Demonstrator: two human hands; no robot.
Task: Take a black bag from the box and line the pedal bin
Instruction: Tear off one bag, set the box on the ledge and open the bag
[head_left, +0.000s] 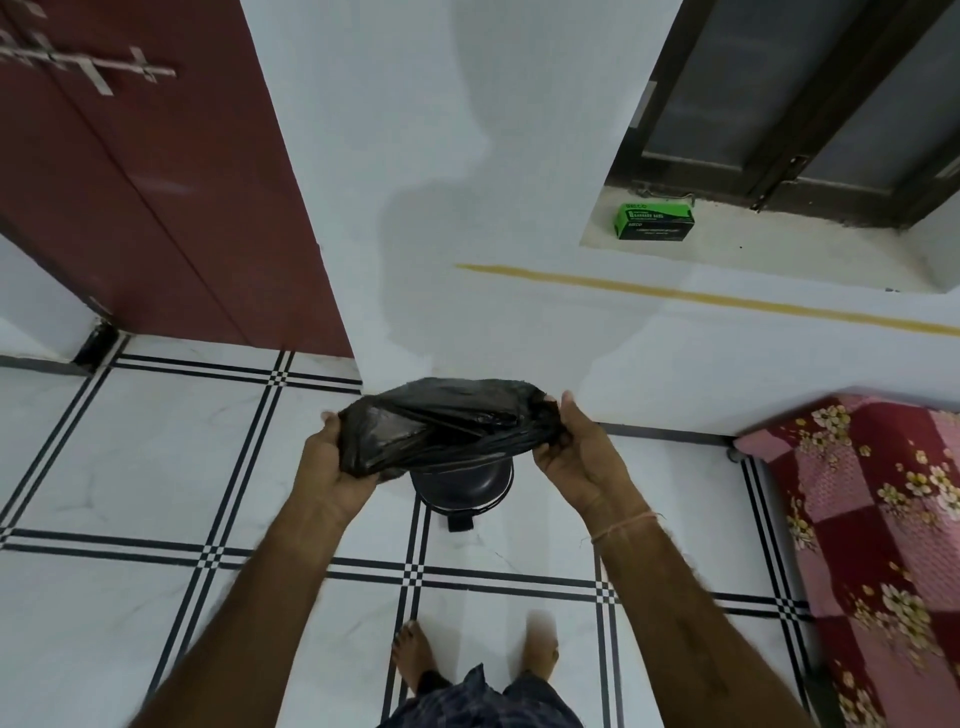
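Note:
A crumpled black bag (441, 426) is stretched between both hands at the middle of the view. My left hand (332, 467) grips its left end and my right hand (576, 457) grips its right end. Directly below the bag stands the small black pedal bin (462, 491) on the floor, its top mostly hidden by the bag; its pedal (461, 522) sticks out toward me. The green and black box (655, 221) lies on the window ledge at the upper right, well away from both hands.
White tiled floor (156, 457) with black lines surrounds the bin. A white wall (467, 208) rises right behind it. A dark red door (156, 208) stands at the left. A bed with a red floral cover (878, 519) is at the right. My bare feet (415, 654) stand just before the bin.

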